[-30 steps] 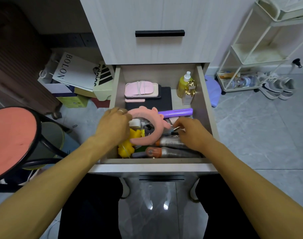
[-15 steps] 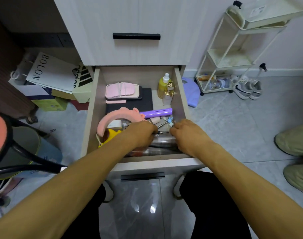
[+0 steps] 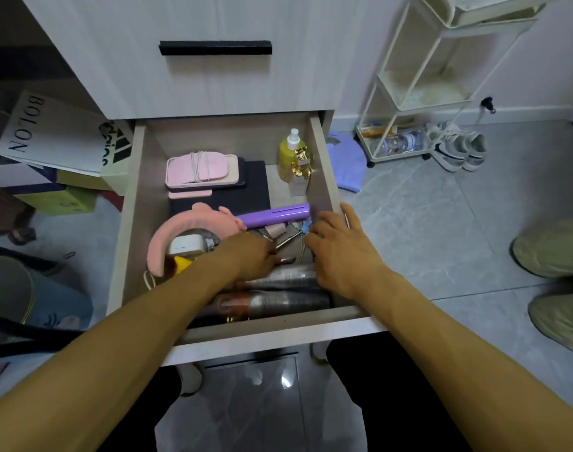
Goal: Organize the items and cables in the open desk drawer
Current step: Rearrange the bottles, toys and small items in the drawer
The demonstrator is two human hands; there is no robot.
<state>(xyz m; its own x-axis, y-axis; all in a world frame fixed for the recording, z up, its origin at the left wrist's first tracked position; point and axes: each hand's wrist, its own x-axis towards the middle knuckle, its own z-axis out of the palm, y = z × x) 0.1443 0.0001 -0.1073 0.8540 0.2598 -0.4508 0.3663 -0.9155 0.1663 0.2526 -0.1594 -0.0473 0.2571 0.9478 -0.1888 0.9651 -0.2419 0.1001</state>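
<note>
The open drawer holds a pink headband, a white charger, a yellow item, a purple stick, small metal tools, a blue clip and two silver cans. At the back lie a pink case wound with a white cable, a black pad and a yellow bottle. My left hand reaches into the middle, fingers curled down among the tools; its grip is hidden. My right hand lies along the right drawer wall, fingers extended beside the blue clip.
A shut drawer with a black handle sits above. White wire cart and shoes stand at the right, bags and boxes at the left. A stool edge and someone's shoes flank me.
My left hand let go of the pink headband, which now lies at the drawer's left, and moved to the middle. My right hand shifted up along the right wall. The camera panned.
</note>
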